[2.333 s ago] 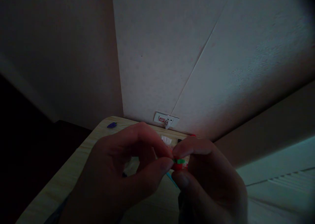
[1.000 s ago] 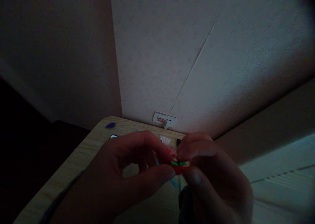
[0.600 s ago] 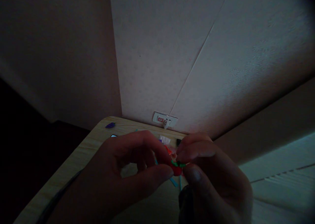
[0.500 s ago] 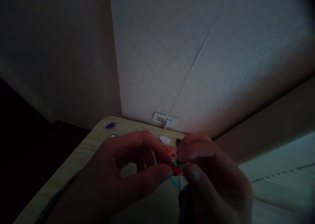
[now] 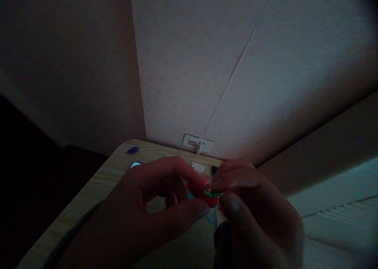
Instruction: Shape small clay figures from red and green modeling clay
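In dim light, my left hand [image 5: 141,214] and my right hand [image 5: 260,217] meet over a light wooden table [image 5: 88,198]. Between their pinched fingertips sits a small red piece with a green top [image 5: 210,197]. The left thumb and forefinger close on it from the left, the right forefinger and thumb from the right. Thin teal strands [image 5: 211,217] hang just beneath the piece. I cannot make out what the piece is.
A small purple bit [image 5: 132,150] lies at the table's far left corner. A white wall socket [image 5: 197,143] sits on the wall behind the table. Something white and crumpled [image 5: 197,167] and a small dark object [image 5: 214,169] lie beyond my fingers. A dark cable [image 5: 71,237] crosses the near left.
The hands have dropped slightly since the earliest frame and stay pinched together. The fingertips have shifted a little around the red and green piece; the right thumb now sits further from it.
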The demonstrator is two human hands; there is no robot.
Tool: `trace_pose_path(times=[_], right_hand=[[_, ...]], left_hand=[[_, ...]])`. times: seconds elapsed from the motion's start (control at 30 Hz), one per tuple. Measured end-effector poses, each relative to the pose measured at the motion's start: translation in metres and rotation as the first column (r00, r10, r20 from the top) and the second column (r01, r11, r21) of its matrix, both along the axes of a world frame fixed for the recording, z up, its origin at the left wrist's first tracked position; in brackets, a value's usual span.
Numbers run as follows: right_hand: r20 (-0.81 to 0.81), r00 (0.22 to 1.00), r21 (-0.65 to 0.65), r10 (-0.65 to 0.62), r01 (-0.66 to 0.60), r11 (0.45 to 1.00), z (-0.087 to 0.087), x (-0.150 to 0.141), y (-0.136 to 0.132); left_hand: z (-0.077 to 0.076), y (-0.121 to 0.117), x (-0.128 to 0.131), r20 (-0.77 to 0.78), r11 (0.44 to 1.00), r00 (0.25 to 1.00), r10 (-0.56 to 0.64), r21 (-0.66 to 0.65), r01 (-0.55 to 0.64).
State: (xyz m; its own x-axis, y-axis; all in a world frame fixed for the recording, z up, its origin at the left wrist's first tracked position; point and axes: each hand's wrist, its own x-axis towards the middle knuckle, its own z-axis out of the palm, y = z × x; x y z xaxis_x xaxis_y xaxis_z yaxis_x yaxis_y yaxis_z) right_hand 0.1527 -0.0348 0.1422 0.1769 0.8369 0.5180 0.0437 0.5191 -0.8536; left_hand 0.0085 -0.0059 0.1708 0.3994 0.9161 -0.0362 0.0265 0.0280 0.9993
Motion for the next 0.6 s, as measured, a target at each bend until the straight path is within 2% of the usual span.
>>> trace_pose_path(times=[0.27, 0.5, 0.6], right_hand=[[0.018, 1.000, -0.004, 0.003, -0.003, 1.000, -0.001, 0.002, -0.001], [-0.015, 1.000, -0.004, -0.010, 0.010, 1.000, -0.001, -0.001, 0.000], [-0.022, 0.999, -0.003, -0.025, 0.025, 1.000, -0.001, -0.001, 0.000]], left_hand=[[0.000, -0.001, 0.001, -0.001, 0.999, 1.000, 0.021, -0.039, -0.021], [-0.009, 0.008, -0.007, 0.021, 0.990, 0.995, -0.102, 0.096, 0.100], [-0.011, 0.009, -0.009, 0.025, 0.987, 0.994, -0.106, 0.126, 0.102]])
